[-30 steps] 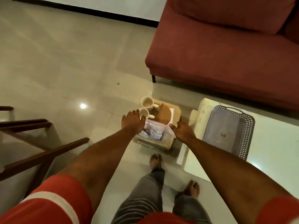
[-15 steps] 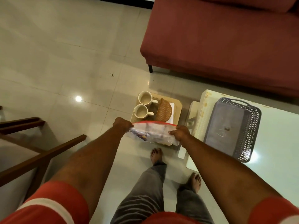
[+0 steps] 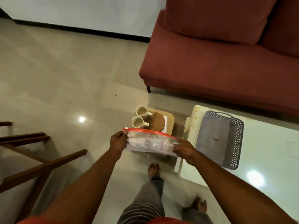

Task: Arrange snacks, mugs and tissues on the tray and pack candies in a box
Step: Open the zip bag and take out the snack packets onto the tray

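A clear zip bag (image 3: 149, 143) with a red seal strip hangs in the air, wrapped snacks showing inside it. My left hand (image 3: 117, 141) pinches its left end and my right hand (image 3: 183, 149) grips its right end. Behind the bag a low wooden stool (image 3: 170, 119) carries two cream mugs (image 3: 141, 110) (image 3: 137, 122), a woven brown basket (image 3: 157, 123) and something white under the basket. A grey perforated tray (image 3: 220, 138) with nothing in it lies on the white table (image 3: 267, 152) at the right.
A red sofa (image 3: 226, 59) fills the upper right, close behind the table. A wooden chair frame (image 3: 32, 160) stands at the left. My bare feet (image 3: 152, 170) are on the glossy tiled floor (image 3: 64, 88) beside the table's near corner.
Both hands reached down to the stool, took the zip bag by its ends and lifted it off. It is now held higher, nearer me.
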